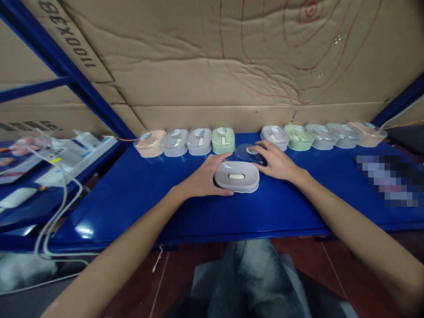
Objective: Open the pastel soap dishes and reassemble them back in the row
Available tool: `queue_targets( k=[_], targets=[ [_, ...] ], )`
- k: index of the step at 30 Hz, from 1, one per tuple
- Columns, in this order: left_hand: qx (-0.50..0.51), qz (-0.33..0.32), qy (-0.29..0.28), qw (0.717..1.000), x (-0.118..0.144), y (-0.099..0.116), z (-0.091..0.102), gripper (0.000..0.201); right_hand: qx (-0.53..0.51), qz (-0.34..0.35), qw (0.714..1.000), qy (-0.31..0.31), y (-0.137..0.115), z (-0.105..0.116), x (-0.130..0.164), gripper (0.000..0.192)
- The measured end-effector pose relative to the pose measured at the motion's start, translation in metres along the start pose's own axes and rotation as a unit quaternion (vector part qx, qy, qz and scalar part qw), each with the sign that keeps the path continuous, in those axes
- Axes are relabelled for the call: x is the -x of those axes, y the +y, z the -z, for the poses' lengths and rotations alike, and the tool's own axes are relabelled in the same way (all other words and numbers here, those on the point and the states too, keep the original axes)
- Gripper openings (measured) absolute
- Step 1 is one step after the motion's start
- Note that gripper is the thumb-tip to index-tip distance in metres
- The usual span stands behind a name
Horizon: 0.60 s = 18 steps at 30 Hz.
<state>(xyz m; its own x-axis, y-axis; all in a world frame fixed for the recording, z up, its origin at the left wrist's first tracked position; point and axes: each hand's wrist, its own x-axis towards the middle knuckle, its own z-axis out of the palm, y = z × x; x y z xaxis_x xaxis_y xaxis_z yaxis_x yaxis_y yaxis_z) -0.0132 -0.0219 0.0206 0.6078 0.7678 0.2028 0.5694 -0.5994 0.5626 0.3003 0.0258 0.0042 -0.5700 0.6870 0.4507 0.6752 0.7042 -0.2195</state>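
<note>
A grey oval soap box (218, 180) with a white piece in its middle sits on the blue table in front of me. My left hand (209, 176) wraps round its left end, thumb at the near side and fingers at the far side. Just behind the box is a clear lid (243, 152) with a round sticker. My right hand (273, 160) grips this lid by its right end, fingers over the top edge and thumb below. The lid is off the grey box and lies close to its far rim.
Several lidded boxes line the back of the blue table (159, 216): a green box (223, 143) ends the left group, a grey box (274, 140) starts the right group. Cardboard (185, 48) walls the back. Cables (64, 194) and a power strip (89, 152) are at left.
</note>
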Motion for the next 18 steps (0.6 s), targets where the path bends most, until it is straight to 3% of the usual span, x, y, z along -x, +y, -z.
queue_targets(
  k=[8,13,18],
  targets=[
    [-0.004,0.013,-0.001,1.000,0.000,-0.001,-0.002,0.116,-0.110,-0.052,0.984,0.130,-0.016,0.009,-0.005,0.051],
    [0.017,0.021,0.018,0.999,-0.002,-0.004,-0.008,0.120,-0.171,0.007,0.978,0.120,-0.034,0.013,-0.005,0.049],
    [0.054,0.020,0.040,0.998,-0.002,-0.006,-0.011,0.130,-0.134,0.066,0.985,0.091,-0.054,0.008,-0.004,0.054]
  ],
)
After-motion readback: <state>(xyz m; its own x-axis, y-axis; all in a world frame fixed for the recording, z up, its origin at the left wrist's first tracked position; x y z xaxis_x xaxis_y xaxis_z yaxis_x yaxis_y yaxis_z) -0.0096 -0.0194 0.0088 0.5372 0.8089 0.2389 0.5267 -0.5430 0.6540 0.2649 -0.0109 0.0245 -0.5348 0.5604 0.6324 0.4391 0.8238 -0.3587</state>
